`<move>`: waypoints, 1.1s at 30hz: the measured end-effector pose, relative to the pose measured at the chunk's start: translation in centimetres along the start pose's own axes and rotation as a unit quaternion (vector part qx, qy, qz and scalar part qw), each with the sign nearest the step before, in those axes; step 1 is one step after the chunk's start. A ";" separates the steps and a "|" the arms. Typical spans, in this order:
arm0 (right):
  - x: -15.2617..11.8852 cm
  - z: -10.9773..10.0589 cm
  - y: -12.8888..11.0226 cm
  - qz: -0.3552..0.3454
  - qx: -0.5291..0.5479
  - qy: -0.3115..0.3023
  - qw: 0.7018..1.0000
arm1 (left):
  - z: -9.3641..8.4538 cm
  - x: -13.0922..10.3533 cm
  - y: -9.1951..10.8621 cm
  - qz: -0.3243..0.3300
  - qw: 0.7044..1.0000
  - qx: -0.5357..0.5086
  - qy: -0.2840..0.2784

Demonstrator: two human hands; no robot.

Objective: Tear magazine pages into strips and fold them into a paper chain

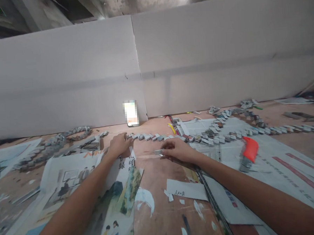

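A long zigzag chain of small folded paper pieces (158,137) runs across the middle of the table. My left hand (121,144) has its fingers together at the left end of this stretch of chain, gripping that end. Nearer to me than the chain, my right hand (174,150) pinches a small folded paper piece (158,152) between thumb and fingers, apart from the chain. Printed newspaper sheets (71,181) lie under my left forearm. A torn strip of white paper (185,189) is on the brown tabletop, below my right hand.
A lit phone (131,113) leans against the pale wall panel (91,75). A red-handled tool (249,151) rests on newspaper at the right. Another chain (50,146) curls at the left. A yellow cutter (171,128) and a long dark metal edge (214,202) lie near the centre.
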State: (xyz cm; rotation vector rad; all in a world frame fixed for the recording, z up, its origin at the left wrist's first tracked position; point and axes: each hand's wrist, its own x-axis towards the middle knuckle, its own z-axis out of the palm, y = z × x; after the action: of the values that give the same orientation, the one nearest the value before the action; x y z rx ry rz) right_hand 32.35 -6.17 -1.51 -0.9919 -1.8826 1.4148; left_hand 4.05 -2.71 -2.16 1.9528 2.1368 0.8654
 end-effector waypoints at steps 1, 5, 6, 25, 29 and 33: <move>0.1 -0.1 0.1 -0.001 -0.012 0.001 1.000 | 0.3 0.8 -0.3 -0.010 1.000 -0.013 0.002; 0.1 0.0 0.3 -0.010 0.002 0.018 1.000 | 0.9 1.5 -0.2 -0.007 0.995 -0.095 0.012; 0.1 0.0 0.2 -0.015 0.010 0.034 0.999 | 0.8 1.3 0.3 0.000 0.993 -0.119 0.014; 2.1 -0.3 -10.3 -0.199 0.087 0.136 0.967 | -4.5 -3.3 12.1 0.106 0.826 -0.553 0.028; 1.0 -0.1 -10.5 -0.166 0.103 0.127 0.972 | -4.2 -3.1 12.3 0.082 0.805 -0.585 0.059; 0.6 -0.3 -10.7 -0.158 0.148 0.112 0.970 | -4.3 -3.1 12.5 0.078 0.792 -0.604 0.046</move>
State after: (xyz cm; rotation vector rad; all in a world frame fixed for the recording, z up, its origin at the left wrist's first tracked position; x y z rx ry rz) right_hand 29.96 -7.23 8.90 -0.6430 -1.5306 1.2863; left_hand 13.52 -7.02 6.52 1.3180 0.8650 1.7523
